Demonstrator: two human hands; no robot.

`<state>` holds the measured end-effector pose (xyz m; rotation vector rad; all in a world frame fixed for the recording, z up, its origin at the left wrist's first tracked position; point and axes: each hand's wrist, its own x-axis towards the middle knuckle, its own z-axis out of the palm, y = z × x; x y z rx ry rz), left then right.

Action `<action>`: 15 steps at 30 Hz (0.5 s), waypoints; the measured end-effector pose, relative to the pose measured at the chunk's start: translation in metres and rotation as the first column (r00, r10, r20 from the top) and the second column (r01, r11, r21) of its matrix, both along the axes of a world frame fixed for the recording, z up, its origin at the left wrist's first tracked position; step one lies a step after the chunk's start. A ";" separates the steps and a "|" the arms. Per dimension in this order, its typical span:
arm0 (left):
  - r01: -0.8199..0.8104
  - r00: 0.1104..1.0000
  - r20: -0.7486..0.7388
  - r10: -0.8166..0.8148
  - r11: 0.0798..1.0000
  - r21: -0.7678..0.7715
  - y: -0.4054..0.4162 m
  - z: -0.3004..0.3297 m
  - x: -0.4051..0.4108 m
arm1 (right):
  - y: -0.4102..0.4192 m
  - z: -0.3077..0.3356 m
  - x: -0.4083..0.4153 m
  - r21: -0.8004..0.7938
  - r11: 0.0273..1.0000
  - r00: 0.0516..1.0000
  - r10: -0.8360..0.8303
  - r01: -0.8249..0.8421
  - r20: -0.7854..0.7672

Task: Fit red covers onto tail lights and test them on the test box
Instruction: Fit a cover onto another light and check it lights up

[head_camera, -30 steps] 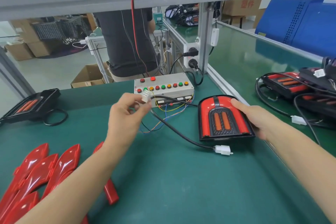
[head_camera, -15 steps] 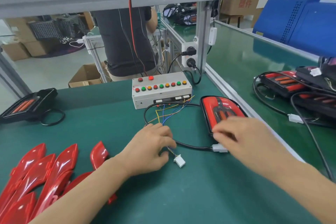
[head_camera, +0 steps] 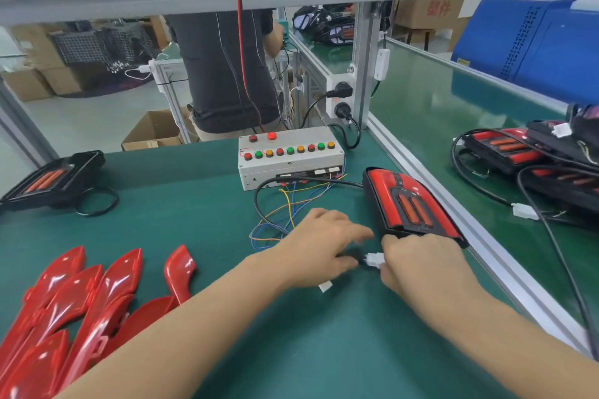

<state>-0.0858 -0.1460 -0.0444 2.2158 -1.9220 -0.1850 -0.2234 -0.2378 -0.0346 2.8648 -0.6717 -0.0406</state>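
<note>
midway through the test stage, by the look of it. red cover already seated on the tail light [head_camera: 410, 204], lying at 2 o'clock from the hands, just beside the bench rail. plug [head_camera: 373, 260] not yet joined to its mate, so testing apparently not begun; one lamp glowing on the test box [head_camera: 290, 155] at 12 o'clock, its loose coloured wires [head_camera: 291, 204] trailing toward the hands. left hand [head_camera: 319, 244] down on the mat with fingers curled over the black cable [head_camera: 259, 201]; cannot tell whether actually gripping it. right hand [head_camera: 418, 266] pinching the white plug between thumb and fingertips. second small white connector [head_camera: 325, 286] lying loose at 6 o'clock from the left hand, touching nothing else.

plenty left: a fan of spare red covers [head_camera: 74, 301] at 8 o'clock, one bare light [head_camera: 48, 178] at 10 o'clock, more wired lights [head_camera: 518, 152] piled at 3 o'clock.

covers glossy, hard moulded plastic, curved and pointed like blades. light housing matte black with ribbed orange strips. mat [head_camera: 194, 204] dull green, slightly rubbery looking. box grey, boxy, studded with round buttons.
</note>
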 end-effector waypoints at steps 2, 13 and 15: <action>0.034 0.999 -0.031 -0.034 0.999 -0.015 -0.005 0.003 0.000 | 0.004 0.009 0.001 -0.017 0.997 0.990 0.074 -0.073 0.119; -0.477 0.821 -0.545 0.167 0.725 -0.496 0.011 0.039 0.045 | 0.013 0.002 0.018 0.188 0.810 0.827 0.518 -0.556 0.217; -0.412 0.850 -0.512 0.122 0.759 -0.503 0.013 0.038 0.038 | 0.014 0.003 0.028 0.188 0.860 0.879 0.449 -0.474 0.162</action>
